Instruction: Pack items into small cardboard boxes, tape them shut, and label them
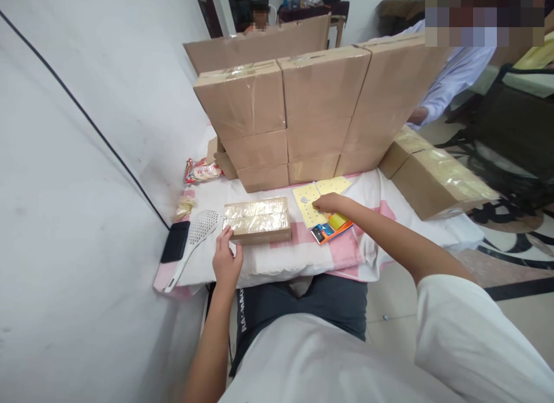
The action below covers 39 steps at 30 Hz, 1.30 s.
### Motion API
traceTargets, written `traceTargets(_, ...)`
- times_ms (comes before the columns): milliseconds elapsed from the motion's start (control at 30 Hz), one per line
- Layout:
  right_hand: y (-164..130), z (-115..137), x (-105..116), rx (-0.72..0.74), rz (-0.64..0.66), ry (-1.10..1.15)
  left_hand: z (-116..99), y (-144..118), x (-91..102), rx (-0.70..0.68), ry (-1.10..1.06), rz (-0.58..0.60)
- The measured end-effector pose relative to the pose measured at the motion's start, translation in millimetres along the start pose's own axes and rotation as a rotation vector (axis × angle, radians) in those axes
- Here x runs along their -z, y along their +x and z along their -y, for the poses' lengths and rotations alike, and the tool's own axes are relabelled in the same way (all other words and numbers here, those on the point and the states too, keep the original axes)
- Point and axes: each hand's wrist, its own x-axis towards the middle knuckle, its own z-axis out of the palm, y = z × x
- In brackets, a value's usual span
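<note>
A small taped cardboard box [258, 219] lies on the pink-and-white cloth [303, 256] in front of me. My left hand [227, 260] rests against its near left corner, fingers spread on the edge. My right hand [329, 203] reaches to a pale yellow dotted card [308, 205], fingertips pinched on a small grey round piece on it. Under that card lie orange, yellow and blue packets [331, 228].
A wall of stacked cardboard boxes [298, 123] stands behind, with two more boxes [435, 175] at the right. A white slotted spatula [193, 244], a black phone [175, 241] and snack packets [201, 171] lie at the left by the white wall. A person's sleeve [450, 79] shows beyond the boxes.
</note>
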Motion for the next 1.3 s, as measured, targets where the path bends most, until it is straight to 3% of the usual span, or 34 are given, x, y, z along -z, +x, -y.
traceTargets(267, -6, 12, 9, 0.012, -0.052, 0.028, 0, -6, 4.6, 0.009, 0.028, 0.014)
traceTargets(367, -18, 13, 20, 0.026, -0.137, 0.055, -1, 0, 13.0, -0.033, 0.083, 0.05)
traceTargets(433, -33, 20, 27, 0.039, -0.221, 0.08, -11, 6, 20.3, -0.064, 0.086, -0.003)
traceTargets(533, -70, 48, 32, 0.105, -0.43, 0.257, -47, 15, 29.1, -0.106, -0.046, -0.135)
traceTargets(567, -86, 62, 31, 0.133, -0.513, 0.358, -63, 17, 30.6, -0.121, -0.116, -0.131)
traceTargets(700, -150, 126, 22, 0.184, -0.764, 0.625, -129, 25, 29.8, -0.13, -0.384, 0.11)
traceTargets(833, -192, 165, 14, 0.195, -0.879, 0.714, -162, 32, 29.5, -0.155, -0.572, 0.233)
traceTargets(1067, -205, 178, 8, 0.256, -0.906, 0.959, -169, 29, 40.1, -0.176, -0.598, 0.202)
traceTargets(1200, -208, 183, 10, 0.208, -1.006, 1.025, -171, 27, 45.5, -0.33, -0.45, 0.147)
traceTargets(1300, -211, 184, 13, 0.188, -0.996, 1.039, -172, 27, 49.8, -0.466, -0.349, 0.111)
